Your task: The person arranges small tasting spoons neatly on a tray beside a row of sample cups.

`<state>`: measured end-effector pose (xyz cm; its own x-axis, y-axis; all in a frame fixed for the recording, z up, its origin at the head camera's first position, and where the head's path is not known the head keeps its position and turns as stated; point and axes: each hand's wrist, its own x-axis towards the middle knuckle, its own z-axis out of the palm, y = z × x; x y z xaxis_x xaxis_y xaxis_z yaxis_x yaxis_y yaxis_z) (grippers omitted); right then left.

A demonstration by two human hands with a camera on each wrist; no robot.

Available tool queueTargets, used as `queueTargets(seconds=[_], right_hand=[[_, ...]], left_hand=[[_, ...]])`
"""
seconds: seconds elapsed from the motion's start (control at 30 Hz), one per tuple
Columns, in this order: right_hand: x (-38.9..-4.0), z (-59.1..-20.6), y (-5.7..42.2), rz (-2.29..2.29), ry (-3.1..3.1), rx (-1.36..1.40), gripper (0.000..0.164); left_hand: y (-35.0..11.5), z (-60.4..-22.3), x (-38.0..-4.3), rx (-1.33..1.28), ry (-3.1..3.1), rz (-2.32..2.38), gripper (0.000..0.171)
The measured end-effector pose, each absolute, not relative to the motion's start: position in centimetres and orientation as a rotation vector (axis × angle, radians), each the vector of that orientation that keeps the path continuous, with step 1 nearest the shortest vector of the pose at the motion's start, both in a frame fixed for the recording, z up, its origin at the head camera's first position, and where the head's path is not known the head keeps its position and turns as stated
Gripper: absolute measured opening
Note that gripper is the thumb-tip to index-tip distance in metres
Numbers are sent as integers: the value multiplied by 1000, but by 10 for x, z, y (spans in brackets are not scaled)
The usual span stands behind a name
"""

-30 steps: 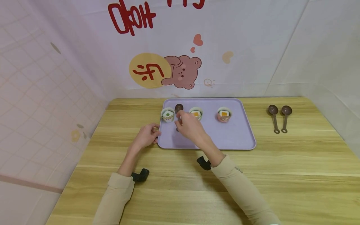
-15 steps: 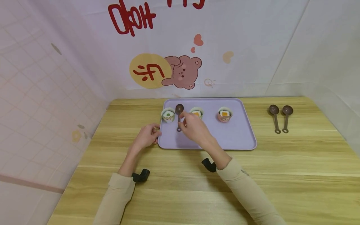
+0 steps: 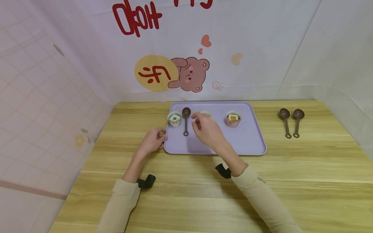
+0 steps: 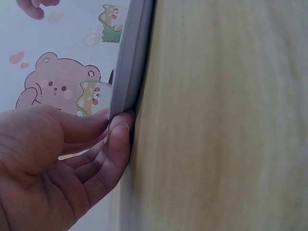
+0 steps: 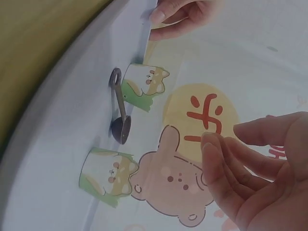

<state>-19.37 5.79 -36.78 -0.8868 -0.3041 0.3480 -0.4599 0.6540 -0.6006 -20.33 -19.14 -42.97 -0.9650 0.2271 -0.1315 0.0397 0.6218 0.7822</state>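
Observation:
A lilac tray (image 3: 227,142) lies on the wooden table, and my left hand (image 3: 151,140) pinches its left rim; the left wrist view shows thumb and fingertips (image 4: 120,126) at that edge. Over the tray's middle, my right hand (image 3: 208,131) hovers with loosely curled fingers and nothing in them. Left of it a brown measuring spoon (image 3: 186,124) rests on the tray, bowl toward the wall. Beside the spoon is a paper cup (image 3: 175,120) holding a white piece with a green dot. A middle cup (image 5: 108,175) is mostly hidden behind my right hand in the head view.
On the tray's right half stands a pink cup (image 3: 233,119) with a white and orange piece. Two more brown measuring spoons (image 3: 285,123) lie on the table to the right. A cloth with a printed bear (image 3: 190,76) hangs behind.
My right hand has let go of the measuring spoon's handle and drawn back to the right, now covering most of the middle cup. The spoon stays on the tray; my left hand keeps its place.

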Motion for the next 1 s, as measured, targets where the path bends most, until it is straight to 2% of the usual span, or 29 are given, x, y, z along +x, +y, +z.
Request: queueTargets(seconds=[1.0], right_hand=[[-195, -364, 99, 1072, -2539, 599, 17]], left_hand=[[-193, -431, -204, 224, 2622, 1283, 39]])
